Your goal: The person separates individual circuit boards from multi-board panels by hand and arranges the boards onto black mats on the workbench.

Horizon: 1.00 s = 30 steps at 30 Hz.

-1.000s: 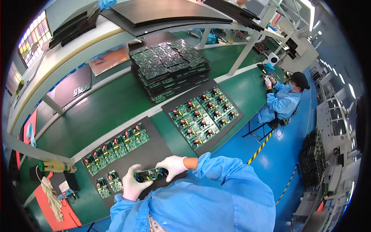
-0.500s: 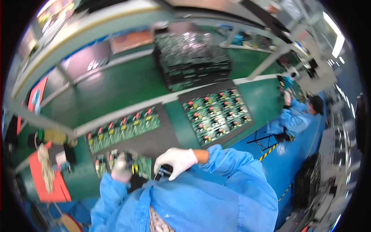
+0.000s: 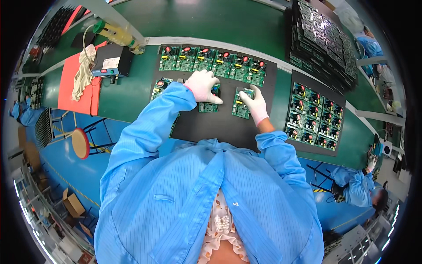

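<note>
My left hand [image 3: 203, 87], in a white glove, curls its fingers and thumb over a green circuit board [image 3: 208, 107], covering most of it. To its right, my right hand [image 3: 256, 104], also gloved, grips the upper right edge of another green circuit board [image 3: 240, 110] between thumb and fingers. Both boards are at a black mat [image 3: 198, 125]. Behind the hands runs a row of circuit boards [image 3: 205, 56] with red round parts and yellow blocks. Another circuit board [image 3: 160, 87] shows left of my left forearm, partly hidden by the sleeve.
A second black mat at right carries a grid of circuit boards [image 3: 311, 115]. Stacked boards [image 3: 323, 44] stand behind it. At left are a control box [image 3: 113, 61], a cloth [image 3: 83, 75] on a red sheet [image 3: 66, 94] and a stool [image 3: 80, 143]. A co-worker [image 3: 354, 187] sits at right.
My view has swung and the earlier blur has gone. My right hand has moved from near the table's front edge onto a circuit board; my left hand now covers the board beside it.
</note>
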Motion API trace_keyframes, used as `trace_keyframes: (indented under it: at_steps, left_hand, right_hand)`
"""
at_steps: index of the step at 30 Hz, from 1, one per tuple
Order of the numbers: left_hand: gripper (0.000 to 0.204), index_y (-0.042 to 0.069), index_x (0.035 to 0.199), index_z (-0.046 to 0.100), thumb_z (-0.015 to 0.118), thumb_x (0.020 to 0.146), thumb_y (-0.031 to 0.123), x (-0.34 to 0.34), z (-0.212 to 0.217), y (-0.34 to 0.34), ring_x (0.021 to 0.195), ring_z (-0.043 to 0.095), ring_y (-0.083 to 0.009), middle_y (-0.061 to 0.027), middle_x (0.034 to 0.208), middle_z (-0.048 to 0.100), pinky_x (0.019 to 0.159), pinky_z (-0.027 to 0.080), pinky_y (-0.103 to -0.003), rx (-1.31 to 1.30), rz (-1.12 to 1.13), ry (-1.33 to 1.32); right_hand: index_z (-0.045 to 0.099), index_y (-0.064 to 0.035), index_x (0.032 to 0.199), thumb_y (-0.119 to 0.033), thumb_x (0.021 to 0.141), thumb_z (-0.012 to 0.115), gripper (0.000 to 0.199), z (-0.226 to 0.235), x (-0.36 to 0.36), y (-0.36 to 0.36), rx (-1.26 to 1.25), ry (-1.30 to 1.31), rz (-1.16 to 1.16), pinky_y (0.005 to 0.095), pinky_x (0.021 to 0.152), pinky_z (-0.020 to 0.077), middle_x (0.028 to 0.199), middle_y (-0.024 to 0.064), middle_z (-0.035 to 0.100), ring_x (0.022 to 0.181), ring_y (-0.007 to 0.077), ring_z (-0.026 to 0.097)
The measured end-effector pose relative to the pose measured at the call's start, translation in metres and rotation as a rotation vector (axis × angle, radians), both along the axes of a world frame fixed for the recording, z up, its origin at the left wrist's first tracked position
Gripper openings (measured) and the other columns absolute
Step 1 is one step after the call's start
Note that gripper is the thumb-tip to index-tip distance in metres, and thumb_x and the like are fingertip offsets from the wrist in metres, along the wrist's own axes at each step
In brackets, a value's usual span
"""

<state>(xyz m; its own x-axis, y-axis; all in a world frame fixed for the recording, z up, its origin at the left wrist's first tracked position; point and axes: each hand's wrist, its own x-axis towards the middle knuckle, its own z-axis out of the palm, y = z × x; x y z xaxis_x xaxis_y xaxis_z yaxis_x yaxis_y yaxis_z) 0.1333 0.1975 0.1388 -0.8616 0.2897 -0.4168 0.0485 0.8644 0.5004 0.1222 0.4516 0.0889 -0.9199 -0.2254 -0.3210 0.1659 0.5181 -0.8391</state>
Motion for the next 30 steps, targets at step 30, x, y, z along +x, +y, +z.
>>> trace_keyframes:
  at_steps: [30]
  left_hand:
    - [0.074,0.015,0.143,0.051,0.078,0.074,0.02,0.093,-0.023,-0.146,0.116,0.058,-0.0326,-0.0147,0.133,0.056,0.097,0.048,-0.04,0.005,0.55,0.346]
  right_hand:
    - [0.066,-0.0099,0.111,-0.018,0.079,0.075,0.035,0.01,0.002,-0.102,0.294,0.54,0.433,0.0339,0.084,0.0517,0.112,0.0041,0.063,0.095,0.0264,0.064]
